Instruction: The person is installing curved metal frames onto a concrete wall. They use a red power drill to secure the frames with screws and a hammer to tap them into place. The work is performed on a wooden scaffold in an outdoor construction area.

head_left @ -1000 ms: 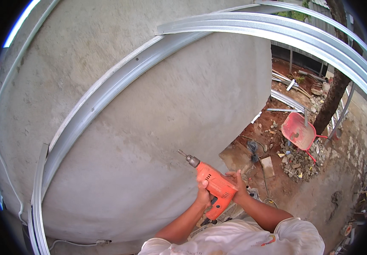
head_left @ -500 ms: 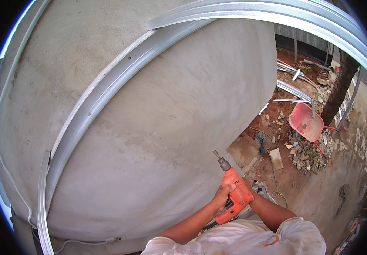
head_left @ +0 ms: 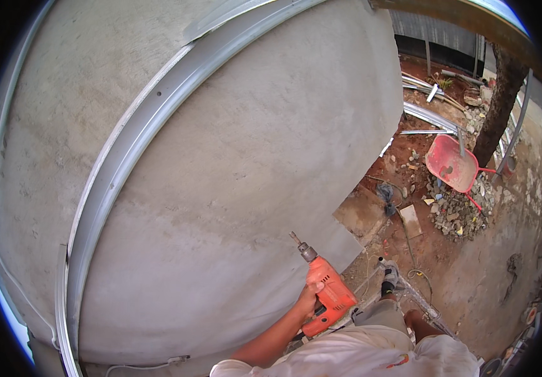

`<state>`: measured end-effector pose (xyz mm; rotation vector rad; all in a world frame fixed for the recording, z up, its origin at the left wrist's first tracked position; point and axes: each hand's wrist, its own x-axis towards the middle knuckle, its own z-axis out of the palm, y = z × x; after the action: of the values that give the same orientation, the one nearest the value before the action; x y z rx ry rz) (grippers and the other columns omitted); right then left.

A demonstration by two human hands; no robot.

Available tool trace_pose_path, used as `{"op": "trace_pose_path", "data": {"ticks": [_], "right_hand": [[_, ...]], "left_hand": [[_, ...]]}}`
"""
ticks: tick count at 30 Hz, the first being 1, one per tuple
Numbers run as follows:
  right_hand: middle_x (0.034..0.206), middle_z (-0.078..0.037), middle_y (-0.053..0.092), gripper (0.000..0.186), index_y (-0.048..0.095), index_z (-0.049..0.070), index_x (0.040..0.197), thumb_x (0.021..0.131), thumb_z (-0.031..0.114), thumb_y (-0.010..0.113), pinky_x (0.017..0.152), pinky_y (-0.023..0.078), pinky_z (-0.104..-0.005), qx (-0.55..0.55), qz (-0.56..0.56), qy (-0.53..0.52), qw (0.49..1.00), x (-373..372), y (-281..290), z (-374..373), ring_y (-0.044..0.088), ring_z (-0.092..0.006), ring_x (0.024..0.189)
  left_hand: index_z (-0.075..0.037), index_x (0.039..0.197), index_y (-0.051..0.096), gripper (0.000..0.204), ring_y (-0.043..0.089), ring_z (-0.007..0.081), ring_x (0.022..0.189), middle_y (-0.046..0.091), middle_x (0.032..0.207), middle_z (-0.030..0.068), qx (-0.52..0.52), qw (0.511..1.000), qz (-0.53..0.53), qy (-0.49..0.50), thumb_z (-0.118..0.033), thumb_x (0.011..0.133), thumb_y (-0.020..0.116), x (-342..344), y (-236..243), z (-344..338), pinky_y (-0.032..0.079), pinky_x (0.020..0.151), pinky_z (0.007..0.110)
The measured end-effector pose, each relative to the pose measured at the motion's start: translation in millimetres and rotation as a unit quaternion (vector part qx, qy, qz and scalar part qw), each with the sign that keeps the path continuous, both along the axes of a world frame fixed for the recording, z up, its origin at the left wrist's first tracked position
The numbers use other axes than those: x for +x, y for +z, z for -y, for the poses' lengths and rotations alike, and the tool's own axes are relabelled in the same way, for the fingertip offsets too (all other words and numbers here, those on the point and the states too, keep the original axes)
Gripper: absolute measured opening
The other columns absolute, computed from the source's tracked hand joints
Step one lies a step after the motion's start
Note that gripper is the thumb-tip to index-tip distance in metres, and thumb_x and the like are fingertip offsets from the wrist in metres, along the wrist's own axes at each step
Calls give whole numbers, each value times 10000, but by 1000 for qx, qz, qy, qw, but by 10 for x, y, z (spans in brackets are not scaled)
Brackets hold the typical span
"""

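Left hand (head_left: 310, 296) seems closed around the orange drill (head_left: 333, 291).

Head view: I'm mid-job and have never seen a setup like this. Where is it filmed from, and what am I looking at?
There is no machine arm here; a person works with bare hands. The view comes from the left of two fisheye cameras on the person's head, looking down, so straight edges bend toward the rim.

The left hand holds an orange drill, its bit seen against a grey wall; whether they touch is unclear. The right hand is not visible. A long metal channel runs along the wall. On the ground at right, a red wheelbarrow is beside a heap of rubble, near a tree trunk.
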<state>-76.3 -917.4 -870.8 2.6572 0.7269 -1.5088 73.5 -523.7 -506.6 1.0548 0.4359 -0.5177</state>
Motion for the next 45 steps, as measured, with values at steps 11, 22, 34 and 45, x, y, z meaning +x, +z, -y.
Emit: {"op": "trace_pose_path", "data": {"ticks": [11, 22, 34, 45], "right_hand": [[1039, -139, 729, 257, 718, 2, 1016, 851, -99, 549, 878, 603, -444, 182, -419, -636, 622, -137, 495, 335, 713, -292, 952], [1071, -191, 715, 240, 715, -11, 1067, 866, 92, 635, 910, 570, -433, 108, -352, -474, 800, -109, 525, 123, 704, -316, 989], [1171, -234, 686, 373, 691, -23, 1159, 872, 213, 674, 962, 537, -431, -46, -93, -205, 973, 84, 1087, 130, 687, -338, 1067], [1382, -256, 477, 1067, 118, 41, 1541, 771, 228, 833, 984, 497, -428, 748, 102, -475, 453, 1862, 3822, -1439, 557, -309, 1235]], "left_hand": [[-37, 1331, 507, 806, 618, 267, 1150, 614, 1231, 113, -5, 999, 31, 3, -519, 729, 740, -22, -6, -96, 485, 1033, 448], [-45, 1326, 506, 773, 615, 260, 1154, 614, 1231, 107, -8, 999, 41, 0, -506, 752, 742, -15, 54, -35, 482, 1036, 449], [-63, 1312, 491, 689, 627, 243, 1127, 614, 1209, 89, -63, 988, 140, 18, -435, 788, 741, 494, 297, 304, 492, 1025, 448], [-52, 1283, 495, 610, 624, 210, 1072, 602, 1136, 65, -99, 953, 285, 35, -388, 828, 722, 1557, 1019, 1299, 504, 974, 397]]}}
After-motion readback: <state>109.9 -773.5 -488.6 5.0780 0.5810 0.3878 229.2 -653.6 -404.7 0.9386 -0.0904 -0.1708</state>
